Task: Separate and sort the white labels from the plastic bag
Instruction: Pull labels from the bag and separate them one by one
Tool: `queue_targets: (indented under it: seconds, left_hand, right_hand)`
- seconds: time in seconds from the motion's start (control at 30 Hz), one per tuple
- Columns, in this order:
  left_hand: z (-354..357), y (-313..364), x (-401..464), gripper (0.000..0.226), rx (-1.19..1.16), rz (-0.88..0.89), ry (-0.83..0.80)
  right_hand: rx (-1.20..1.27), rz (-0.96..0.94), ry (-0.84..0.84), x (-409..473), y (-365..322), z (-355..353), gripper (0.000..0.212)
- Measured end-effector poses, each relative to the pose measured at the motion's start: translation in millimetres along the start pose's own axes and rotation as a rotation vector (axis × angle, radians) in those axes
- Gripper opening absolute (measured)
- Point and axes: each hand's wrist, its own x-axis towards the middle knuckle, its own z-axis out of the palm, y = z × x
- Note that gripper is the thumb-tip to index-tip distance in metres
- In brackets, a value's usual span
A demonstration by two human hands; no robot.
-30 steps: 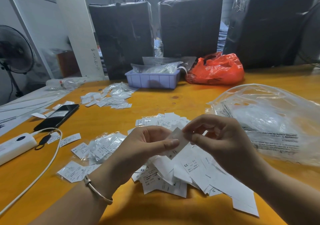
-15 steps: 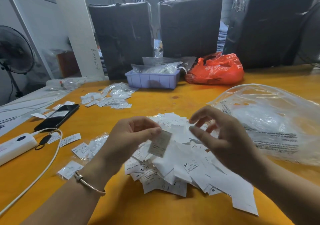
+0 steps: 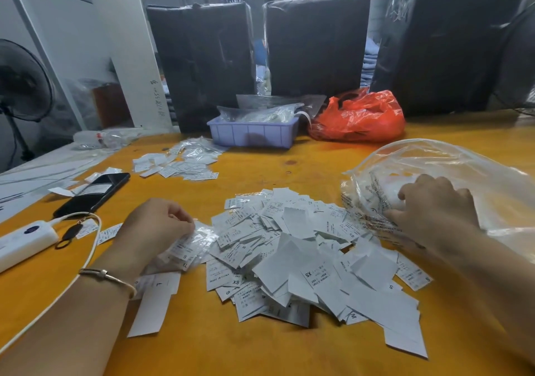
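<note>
Both hands are parting from their earlier meeting above the labels: the left hand is lowering onto small clear packets left of the pile, fingers curled, its grip on them unclear; the right hand is pressing onto the bag, fingers curled into its plastic. Loose labels are lying heaped on the desk between the hands.

Bare orange tabletop lies open between the heap of loose white paper labels and the lilac plastic tray, while the crumpled clear plastic bag apparently blocks the right side.
</note>
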Motion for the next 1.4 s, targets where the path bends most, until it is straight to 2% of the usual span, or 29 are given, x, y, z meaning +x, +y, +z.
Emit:
queue_targets:
  seconds: [0.17,0.3,0.4,0.47,0.53,0.63,0.77,0.93,1.03,1.17,1.23,1.4]
  left_hand:
    - [2,3,-6,0.018,0.135,0.074,0.098]
    - [5,13,-13,0.011,0.031,0.196,0.17]
    - [11,22,-21,0.006,-0.088,0.289,0.137]
    - [16,27,-27,0.004,-0.12,0.341,0.105]
    - [20,30,-32,0.002,-0.111,0.387,0.075]
    - [25,35,-37,0.008,-0.112,0.433,0.029]
    - [26,37,-41,0.017,-0.142,0.456,0.001]
    - [28,37,-43,0.013,-0.164,0.46,-0.031]
    - [29,37,-44,0.01,-0.161,0.454,-0.044]
    - [30,36,-44,0.009,-0.163,0.448,-0.048]
    - [30,36,-44,0.009,-0.161,0.45,-0.053]
    - [31,36,-44,0.008,-0.134,0.454,-0.046]
  right_hand:
    - [-0.061,-0.021,0.033,2,5,4,0.013]
    - [-0.059,-0.003,0.048,3,6,3,0.019]
    - [-0.057,-0.005,0.098,4,5,4,0.02]
    - [-0.076,0.004,0.063,4,5,5,0.025]
    - [-0.126,-0.015,0.021,4,7,8,0.019]
    - [-0.116,-0.008,0.058,6,11,9,0.013]
    - [-0.075,0.016,0.103,7,11,5,0.015]
    - [0.064,-0.007,0.215,6,11,3,0.012]
    - [0.126,-0.027,0.224,5,11,3,0.021]
    - [0.153,-0.023,0.213,6,10,4,0.014]
    - [0.2,-0.028,0.265,6,10,4,0.013]
    - [0.397,-0.115,0.596,2,8,2,0.007]
